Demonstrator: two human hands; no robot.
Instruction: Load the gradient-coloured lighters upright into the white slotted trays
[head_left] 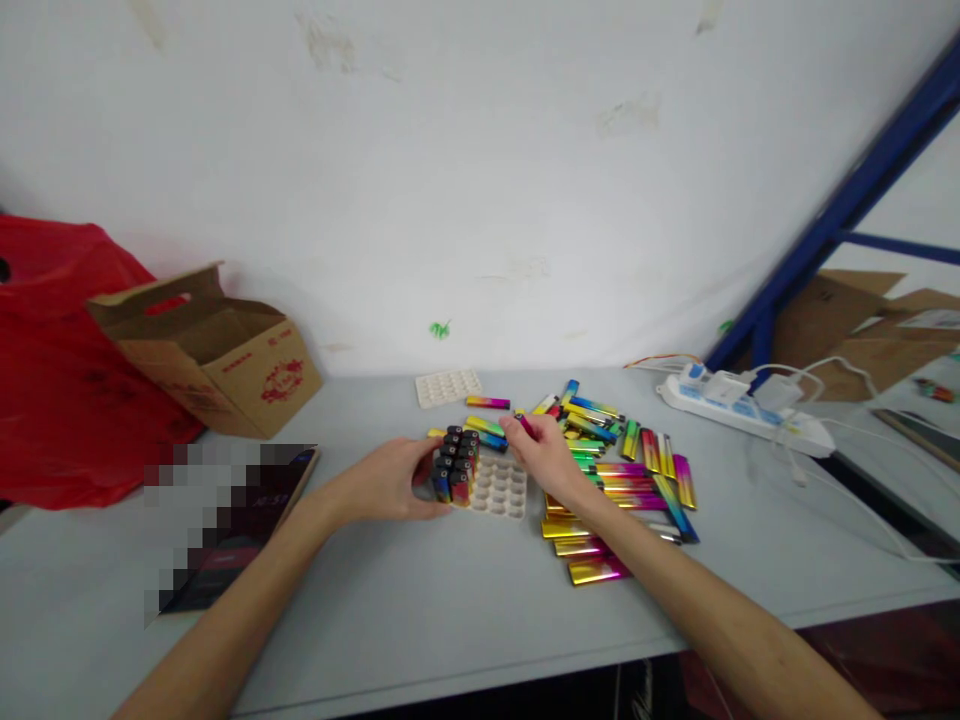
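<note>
Several lighters (456,462) stand upright, black tops up, in the left part of a white tray with round pockets (500,488). My left hand (401,480) curves around the left side of these lighters and the tray, its fingers partly hidden behind them. Above the tray's right side, my right hand (545,455) is closed on a lighter (525,426), of which a dark pink part shows. A heap of shiny coloured lighters (630,484) lies to the right, partly under my right forearm. A pink and yellow lighter (487,402) lies behind the tray.
A second white tray (448,387) lies near the wall. At the left are an open cardboard box (251,370), a red bag (67,350) and a dark, partly pixelated device (240,540). A power strip (750,412) with white cables sits at the right, beside a blue frame (840,215).
</note>
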